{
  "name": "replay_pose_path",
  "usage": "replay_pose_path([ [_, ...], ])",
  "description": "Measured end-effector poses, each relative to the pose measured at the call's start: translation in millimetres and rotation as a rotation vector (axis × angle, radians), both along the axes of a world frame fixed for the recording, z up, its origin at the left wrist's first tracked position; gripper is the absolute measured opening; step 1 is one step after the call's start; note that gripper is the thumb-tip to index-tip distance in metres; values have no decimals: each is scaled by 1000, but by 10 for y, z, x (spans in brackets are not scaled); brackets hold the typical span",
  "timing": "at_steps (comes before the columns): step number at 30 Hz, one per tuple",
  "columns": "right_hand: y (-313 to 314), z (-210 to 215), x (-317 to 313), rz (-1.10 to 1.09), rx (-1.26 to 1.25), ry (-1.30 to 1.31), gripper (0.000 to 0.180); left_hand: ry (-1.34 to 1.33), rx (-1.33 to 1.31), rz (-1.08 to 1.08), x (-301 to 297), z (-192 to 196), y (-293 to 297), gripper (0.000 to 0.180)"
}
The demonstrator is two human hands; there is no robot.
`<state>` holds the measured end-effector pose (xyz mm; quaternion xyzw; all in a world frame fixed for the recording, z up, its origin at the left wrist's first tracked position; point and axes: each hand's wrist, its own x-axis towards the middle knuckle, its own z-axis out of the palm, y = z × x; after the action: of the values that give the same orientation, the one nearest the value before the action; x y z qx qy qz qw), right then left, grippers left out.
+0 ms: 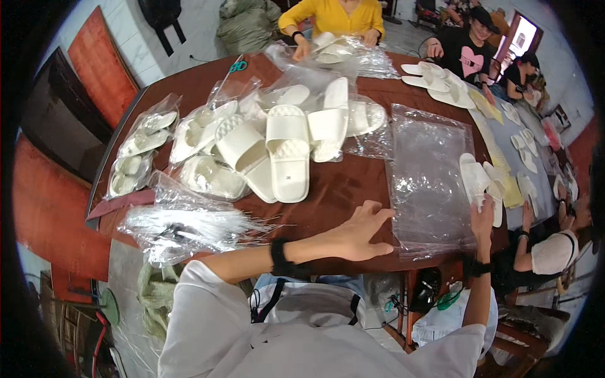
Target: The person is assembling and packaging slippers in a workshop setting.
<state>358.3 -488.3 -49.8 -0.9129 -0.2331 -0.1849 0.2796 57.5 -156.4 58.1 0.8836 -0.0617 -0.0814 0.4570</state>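
My left hand (362, 232) is over the brown table with its fingers apart, its tips at the left edge of a stack of clear plastic bags (432, 170). It holds nothing. My right hand (483, 217) is closed on the near end of a pair of white slippers (476, 173), which lie at the right edge of the bags. Left of the bags, a loose white slipper (288, 154) rests sole-down, with another slipper (242, 148) leaning beside it. Around them are several bagged slippers (205, 176).
A bundle of thin white ties (189, 220) in plastic lies at the table's near left. Teal-handled scissors (238, 65) are at the far edge. Across the table a person in yellow (334, 16) handles bagged slippers. More people and slippers (450, 88) line the right side.
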Motion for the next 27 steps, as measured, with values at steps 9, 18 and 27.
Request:
replay_pose_path([
  [9,1216,926,-1616,384,174,301,19,193,-540,720,-936,288,1366,71],
  [18,2914,548,-2229,861,52,785,46,166,-945,1013,-1199,-503,2233,24],
  [27,3689,249,-2301,529,186,1140,43,133,-776,1109,-978,-623,2106,53],
])
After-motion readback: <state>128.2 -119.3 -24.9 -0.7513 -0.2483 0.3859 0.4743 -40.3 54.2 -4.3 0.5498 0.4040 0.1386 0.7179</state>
